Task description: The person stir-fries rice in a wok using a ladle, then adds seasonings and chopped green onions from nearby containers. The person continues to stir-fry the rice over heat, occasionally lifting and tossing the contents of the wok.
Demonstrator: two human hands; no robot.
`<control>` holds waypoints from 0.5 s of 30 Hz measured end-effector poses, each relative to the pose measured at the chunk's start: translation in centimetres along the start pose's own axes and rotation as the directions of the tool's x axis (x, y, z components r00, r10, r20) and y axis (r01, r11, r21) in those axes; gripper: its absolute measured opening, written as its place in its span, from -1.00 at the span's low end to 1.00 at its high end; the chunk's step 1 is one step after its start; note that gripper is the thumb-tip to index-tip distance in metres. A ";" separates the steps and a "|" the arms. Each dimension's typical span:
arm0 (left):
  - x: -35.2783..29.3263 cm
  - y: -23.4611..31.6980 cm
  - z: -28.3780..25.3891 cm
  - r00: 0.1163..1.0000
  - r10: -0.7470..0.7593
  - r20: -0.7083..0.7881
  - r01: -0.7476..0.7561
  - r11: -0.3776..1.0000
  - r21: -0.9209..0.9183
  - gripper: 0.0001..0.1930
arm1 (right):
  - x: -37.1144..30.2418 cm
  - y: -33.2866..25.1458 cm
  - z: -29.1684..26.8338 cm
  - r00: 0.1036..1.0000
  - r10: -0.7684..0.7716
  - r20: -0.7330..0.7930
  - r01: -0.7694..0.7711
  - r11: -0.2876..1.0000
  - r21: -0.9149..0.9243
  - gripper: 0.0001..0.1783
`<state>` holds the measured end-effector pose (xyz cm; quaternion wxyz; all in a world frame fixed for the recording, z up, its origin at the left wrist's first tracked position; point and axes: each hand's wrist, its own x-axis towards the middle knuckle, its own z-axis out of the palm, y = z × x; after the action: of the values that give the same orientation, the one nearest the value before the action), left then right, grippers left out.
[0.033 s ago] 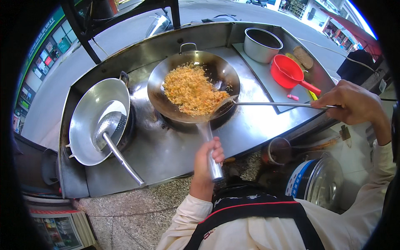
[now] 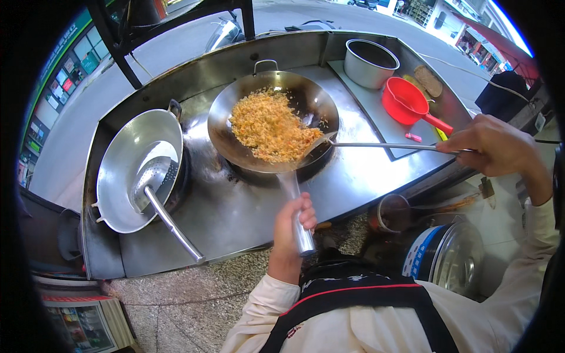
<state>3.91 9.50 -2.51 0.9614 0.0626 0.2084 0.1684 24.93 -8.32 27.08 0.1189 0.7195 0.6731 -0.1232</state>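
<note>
My left hand (image 2: 288, 235) wraps around the metal handle (image 2: 303, 240) of a steel wok (image 2: 315, 100). Orange-yellow fried rice (image 2: 265, 126) is heaped over the wok's left and middle; the upper right of its inside shows bare, dark metal. With closed fingers, my right hand (image 2: 488, 144) grips the far end of a long-handled wok spatula (image 2: 388, 145) out to the right. The spatula's head lies inside the wok's right rim, against the edge of the rice. Under the wok, the burner is mostly hidden.
Left of the wok sits a wide metal pan (image 2: 115, 156) with a perforated ladle (image 2: 170, 220) in it. A silver pot (image 2: 365, 70), a red plastic dipper (image 2: 406, 101) and a pink object (image 2: 413, 137) stand on the right. Below is a round lidded container (image 2: 459, 259).
</note>
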 end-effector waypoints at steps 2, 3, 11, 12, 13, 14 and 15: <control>-0.1 -0.1 0.0 1.000 0.010 0.008 -0.010 0.999 0.034 -0.72 | 1.8 -0.7 1.2 0.999 0.028 0.018 -0.024 0.978 -0.208 -0.56; -0.1 -0.1 0.0 1.000 0.021 0.019 -0.022 0.999 0.042 -0.72 | 2.8 -0.8 2.2 0.994 0.095 0.045 -0.074 0.939 -0.336 -0.55; -0.5 0.4 -0.1 0.998 -0.014 0.066 0.019 0.998 -0.068 -0.81 | 11.6 6.5 13.3 0.903 0.177 -0.391 -0.006 0.916 0.401 -0.64; -0.5 0.4 -0.1 0.998 -0.027 0.049 0.030 0.997 -0.066 -0.81 | 12.4 7.1 13.7 0.900 0.248 -0.360 -0.066 0.891 0.449 -0.65; -0.6 0.5 -0.1 0.996 -0.040 0.077 0.046 0.997 -0.065 -0.80 | 13.2 7.2 14.2 0.892 0.286 -0.350 -0.084 0.866 0.493 -0.65; -0.5 0.5 0.0 0.997 -0.031 0.065 0.033 0.999 -0.037 -0.79 | 14.1 7.1 14.7 0.872 0.330 -0.361 -0.099 0.842 0.530 -0.66; -0.6 0.4 0.0 0.999 -0.021 0.034 0.021 1.000 -0.004 -0.79 | 15.3 6.6 15.4 0.865 0.403 -0.298 -0.110 0.733 0.671 -0.68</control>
<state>3.31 9.72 -2.20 0.9667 0.0613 0.1923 0.1576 32.23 0.40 7.50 -0.2633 0.8135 0.4918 -0.1646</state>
